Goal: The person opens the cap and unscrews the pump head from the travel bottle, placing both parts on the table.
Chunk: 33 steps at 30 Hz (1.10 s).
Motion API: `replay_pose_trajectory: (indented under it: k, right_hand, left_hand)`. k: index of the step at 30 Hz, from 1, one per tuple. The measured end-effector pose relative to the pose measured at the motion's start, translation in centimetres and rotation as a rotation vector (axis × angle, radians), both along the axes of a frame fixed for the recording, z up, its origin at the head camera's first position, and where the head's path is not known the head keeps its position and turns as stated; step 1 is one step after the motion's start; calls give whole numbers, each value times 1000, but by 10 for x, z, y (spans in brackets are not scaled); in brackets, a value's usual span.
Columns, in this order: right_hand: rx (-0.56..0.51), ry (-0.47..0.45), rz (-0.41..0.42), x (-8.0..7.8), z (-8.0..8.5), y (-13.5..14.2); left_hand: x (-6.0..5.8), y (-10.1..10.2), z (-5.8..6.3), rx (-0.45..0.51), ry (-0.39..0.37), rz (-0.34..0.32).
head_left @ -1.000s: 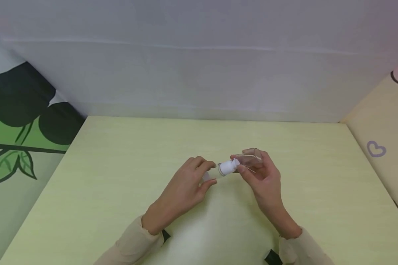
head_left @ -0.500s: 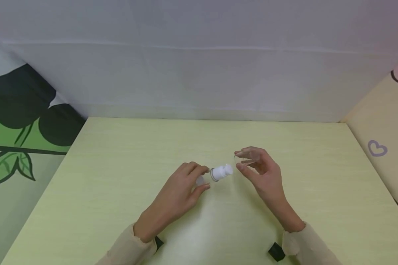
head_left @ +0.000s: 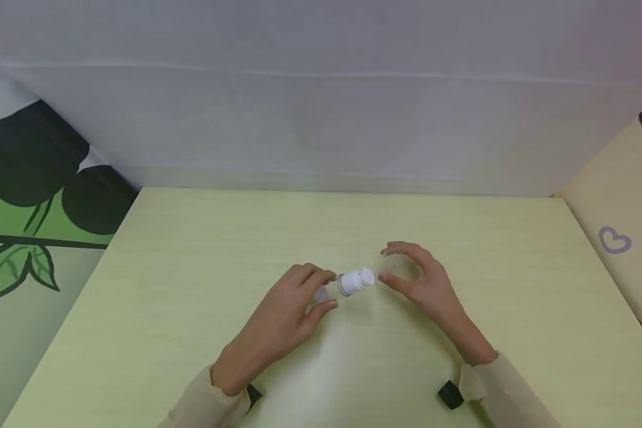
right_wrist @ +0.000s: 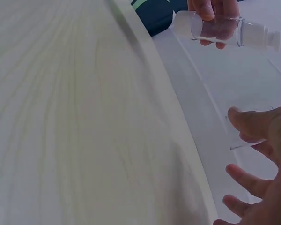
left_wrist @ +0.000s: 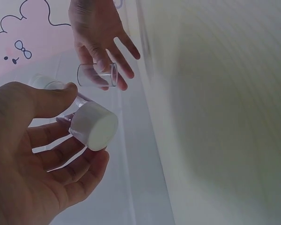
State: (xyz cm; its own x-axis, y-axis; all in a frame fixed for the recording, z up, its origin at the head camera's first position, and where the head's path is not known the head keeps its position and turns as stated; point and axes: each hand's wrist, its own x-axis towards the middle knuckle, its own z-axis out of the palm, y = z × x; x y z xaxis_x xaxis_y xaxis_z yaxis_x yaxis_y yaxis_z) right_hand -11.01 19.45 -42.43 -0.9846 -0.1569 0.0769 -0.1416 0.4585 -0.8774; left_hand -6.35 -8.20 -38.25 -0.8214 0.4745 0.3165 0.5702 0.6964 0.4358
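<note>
My left hand point(head_left: 286, 318) grips a clear pump bottle point(right_wrist: 218, 29) round its body, tilted with its white pump top point(head_left: 357, 280) toward the right. In the left wrist view the bottle's white base point(left_wrist: 96, 126) faces the camera. My right hand point(head_left: 422, 285) pinches a clear, see-through cap point(left_wrist: 98, 75) between thumb and fingers, a short gap away from the pump top. The other right fingers spread loosely in the right wrist view. Both hands are held above the table.
A pale wood-look table point(head_left: 219, 238) lies below. Behind it hangs a grey-white cloth wall point(head_left: 321, 131). Printed side panels stand left and right, the right one with a purple heart point(head_left: 615, 240). A black wrist-worn block point(head_left: 451, 395) shows by the right sleeve.
The clear cap has come off the pump top and away to the right in my right hand. My left hand has drawn the bottle slightly left and down.
</note>
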Motion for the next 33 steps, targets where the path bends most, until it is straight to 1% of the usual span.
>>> replay_pose_trajectory:
  k: [3,6,11,17,21,27,33]
  right_hand:
    - [31,-19,31,-3,-4,2]
    - [61,-13,59,-5,-6,3]
    - [97,37,79,-7,-8,2]
    - [155,114,60,-6,-10,3]
    - [191,139,40,-6,-13,2]
    - [204,129,30,-5,-18,0]
    - [228,105,28,-5,-18,-2]
  left_hand:
    - [0,0,2,-6,-7,-2]
    - [1,0,3,-13,-10,-4]
    - [2,1,7,-24,-11,-6]
    - [4,1,11,-34,-14,-10]
    - [4,0,11,-38,-10,-12]
    - [4,-3,10,-39,-8,-12]
    - [3,-6,9,-28,-17,-11]
